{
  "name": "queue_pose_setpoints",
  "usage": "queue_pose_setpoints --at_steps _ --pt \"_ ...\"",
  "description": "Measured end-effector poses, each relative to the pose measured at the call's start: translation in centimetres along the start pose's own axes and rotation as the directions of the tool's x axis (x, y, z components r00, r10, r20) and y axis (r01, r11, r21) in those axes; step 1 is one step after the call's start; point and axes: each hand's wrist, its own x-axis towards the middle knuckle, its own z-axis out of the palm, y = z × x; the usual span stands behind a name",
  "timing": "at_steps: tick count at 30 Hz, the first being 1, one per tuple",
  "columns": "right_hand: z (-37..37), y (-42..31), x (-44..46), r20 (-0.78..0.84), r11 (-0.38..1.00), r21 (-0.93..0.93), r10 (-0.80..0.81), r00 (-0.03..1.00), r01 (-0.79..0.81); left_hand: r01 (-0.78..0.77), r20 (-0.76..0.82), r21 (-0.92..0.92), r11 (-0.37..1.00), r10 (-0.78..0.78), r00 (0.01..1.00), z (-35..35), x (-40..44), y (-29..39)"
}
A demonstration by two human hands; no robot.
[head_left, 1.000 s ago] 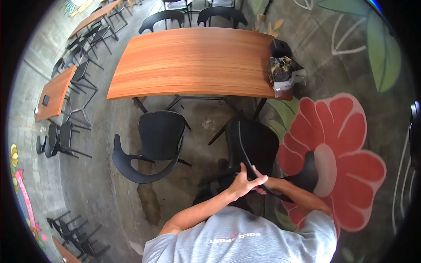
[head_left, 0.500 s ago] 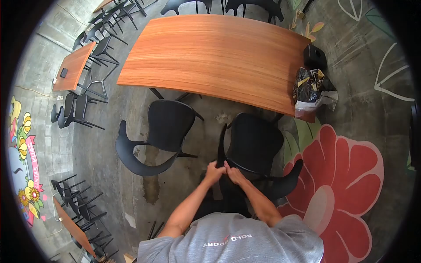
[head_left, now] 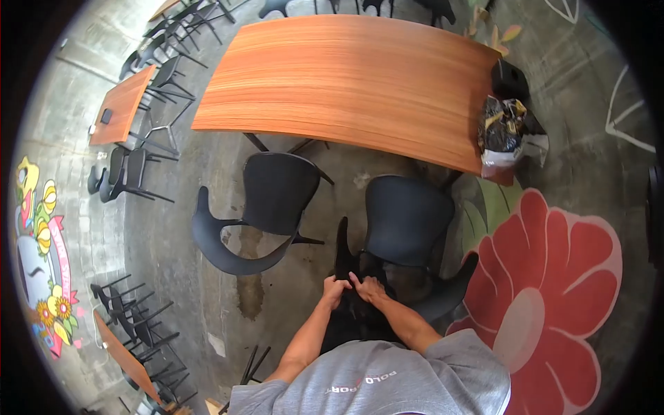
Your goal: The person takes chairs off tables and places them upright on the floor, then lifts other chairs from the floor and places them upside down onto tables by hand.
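Observation:
A black chair (head_left: pixel 407 218) with a curved backrest stands at the table's near side, its seat toward the table and its back toward me. My left hand (head_left: pixel 335 292) is closed around the left part of that backrest. Close beside it, my right hand (head_left: pixel 371 289) is closed on the same backrest, the thumbs almost meeting. Part of the chair's legs is hidden under the seat and behind my arms. To the left sits a second black chair (head_left: pixel 279 194) of the same shape, apart from my hands.
Ahead is a long wooden table (head_left: pixel 339 83). On its right end are a black box (head_left: pixel 510 79) and a plastic bag (head_left: pixel 503 131) of dark items. More tables and chairs line the left side. A large red flower (head_left: pixel 553 277) is painted on the right.
The backrest and both hands have come a little closer to my body, and the chair's seat shows at a changed angle. The whole view has shifted slightly.

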Motion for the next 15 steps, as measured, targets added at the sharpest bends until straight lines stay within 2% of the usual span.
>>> queue_pose_setpoints --at_steps 1,2,5,6,8,9,10,11,12,13,14,15 --pt "-0.8 0.2 0.3 0.002 0.999 -0.025 -0.02 1.0 0.02 0.007 0.012 -0.073 0.997 -0.006 1.0 0.5 0.1 -0.3" --pt "-1.3 0.5 0.3 0.006 0.998 -0.053 -0.038 0.999 0.039 0.024 0.028 -0.067 0.997 -0.022 0.999 0.6 0.0 -0.4" --pt "-2.6 1.4 0.6 0.028 0.998 -0.06 -0.018 0.999 0.019 0.092 0.047 0.149 0.985 -0.1 0.994 2.1 -0.8 2.2" --pt "-2.6 1.8 0.8 0.026 0.997 -0.07 -0.018 1.0 0.02 0.092 0.05 0.138 0.986 -0.1 0.994 2.1 -0.8 2.0" --pt "-2.5 3.1 0.6 0.024 0.999 -0.035 -0.019 1.0 0.02 -0.046 0.168 0.408 0.912 -0.025 0.985 1.8 -0.9 1.4" --pt "-2.4 3.9 0.8 0.024 1.0 0.011 -0.026 0.999 0.025 -0.048 0.16 0.382 0.923 -0.015 0.987 1.6 -1.2 1.8" --pt "-2.3 4.5 1.2 0.033 0.999 -0.022 -0.041 0.999 0.042 -0.182 0.218 0.631 0.754 0.052 0.975 1.0 -1.5 2.5" --pt "-2.2 5.2 2.0 0.016 0.996 -0.033 -0.08 0.997 0.081 -0.29 0.28 0.813 0.504 0.097 0.955 0.3 -2.1 3.3" --pt "-2.8 4.7 1.7 0.002 0.991 -0.046 -0.124 0.992 0.124 -0.275 0.251 0.8 0.533 0.119 0.961 -0.4 -2.8 3.8" --pt "-4.0 4.1 1.4 0.011 0.983 -0.163 -0.089 0.996 0.089 -0.374 0.297 0.72 0.585 0.227 0.928 -1.2 -3.7 4.3" --pt "-4.8 3.6 1.4 -0.06 0.966 -0.23 -0.134 0.989 0.117 -0.475 0.329 0.629 0.615 0.343 0.88 -2.1 -4.5 5.0" --pt "-5.4 3.7 1.8 -0.13 0.944 -0.298 -0.187 0.974 0.141 -0.468 0.306 0.586 0.662 0.354 0.884 -3.0 -5.2 6.0"
